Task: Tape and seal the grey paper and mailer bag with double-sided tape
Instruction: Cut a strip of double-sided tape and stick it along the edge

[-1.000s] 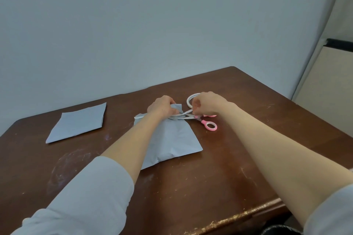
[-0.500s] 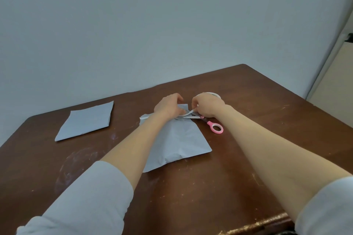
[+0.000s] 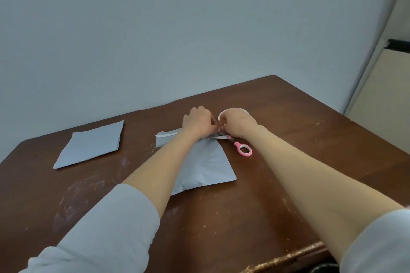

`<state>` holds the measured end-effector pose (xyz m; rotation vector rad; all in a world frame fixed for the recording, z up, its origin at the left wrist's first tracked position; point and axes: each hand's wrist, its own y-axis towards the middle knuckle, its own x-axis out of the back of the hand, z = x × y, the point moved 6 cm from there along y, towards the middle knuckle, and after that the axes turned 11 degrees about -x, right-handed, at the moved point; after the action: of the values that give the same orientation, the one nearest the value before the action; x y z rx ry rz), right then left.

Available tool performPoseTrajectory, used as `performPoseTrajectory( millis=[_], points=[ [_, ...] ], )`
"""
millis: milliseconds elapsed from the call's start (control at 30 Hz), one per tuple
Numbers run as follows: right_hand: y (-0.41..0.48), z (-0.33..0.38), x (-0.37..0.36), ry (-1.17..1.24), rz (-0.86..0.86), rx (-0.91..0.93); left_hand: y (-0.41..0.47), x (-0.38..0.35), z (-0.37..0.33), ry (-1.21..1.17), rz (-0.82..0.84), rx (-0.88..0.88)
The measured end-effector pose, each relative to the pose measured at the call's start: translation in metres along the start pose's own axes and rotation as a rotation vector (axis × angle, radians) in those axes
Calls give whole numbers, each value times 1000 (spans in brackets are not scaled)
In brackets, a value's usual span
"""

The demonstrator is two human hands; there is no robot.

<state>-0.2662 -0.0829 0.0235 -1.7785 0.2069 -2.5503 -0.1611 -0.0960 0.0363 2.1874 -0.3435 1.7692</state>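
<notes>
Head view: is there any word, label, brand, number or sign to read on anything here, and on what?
None can be read.
The mailer bag, grey paper, tape roll, scissors and table show no print.
The left hand and right hand cover the bag's top edge, so anything there is hidden.

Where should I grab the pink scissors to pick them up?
Take the scissors by the pink handle ring that shows, coming in from the near right. That ring lies flat on the bare table, clear of everything. The blade end runs under the right hand, at the top edge of the bag, so leave that end alone.
</notes>
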Motion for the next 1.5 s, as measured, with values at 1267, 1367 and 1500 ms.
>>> performPoseTrajectory(
  millis=[1267, 1367, 1500],
  points=[
    [-16, -22, 15, 58, -70, -194, -3, -5, 13, -169, -28, -25],
    [-11, 0, 17, 114, -80, -39, -1, -4, 11, -165, -24, -65],
    [1, 14, 9, -45, -28, -15, 0, -1, 12, -150, -14, -108]
  ],
)
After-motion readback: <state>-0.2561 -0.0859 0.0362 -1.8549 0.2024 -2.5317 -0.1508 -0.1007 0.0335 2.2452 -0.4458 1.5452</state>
